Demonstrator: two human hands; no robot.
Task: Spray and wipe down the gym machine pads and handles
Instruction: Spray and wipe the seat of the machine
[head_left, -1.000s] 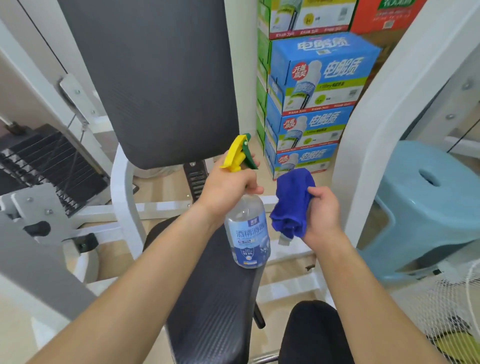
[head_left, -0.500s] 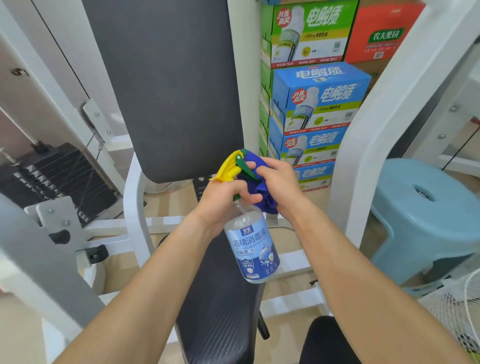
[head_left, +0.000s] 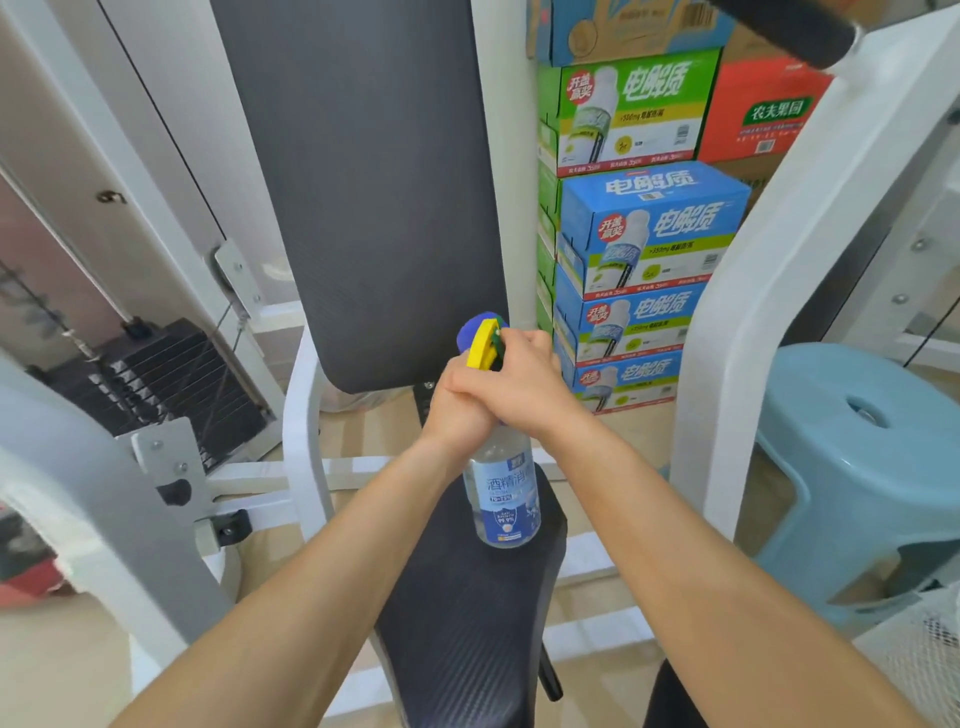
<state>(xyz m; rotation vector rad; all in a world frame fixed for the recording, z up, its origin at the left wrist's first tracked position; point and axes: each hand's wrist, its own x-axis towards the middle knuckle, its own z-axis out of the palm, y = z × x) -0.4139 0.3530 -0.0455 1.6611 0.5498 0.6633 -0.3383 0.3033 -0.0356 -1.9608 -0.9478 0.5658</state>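
Yellow-triggered spray bottle (head_left: 501, 493) is gripped by the left hand (head_left: 460, 410), right hand (head_left: 522, 387) clasped over it holding a blue cloth (head_left: 470, 327).

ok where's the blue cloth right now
The blue cloth sits mid-frame in the head view, bunched behind the spray bottle's yellow trigger, against the back pad's lower edge, mostly hidden by the right hand.

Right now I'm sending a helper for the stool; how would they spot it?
Start at the white machine frame right of the dark back pad. Just right of that frame stands the stool. It is pale blue plastic with a hole in its seat, unlike the drink cartons behind.
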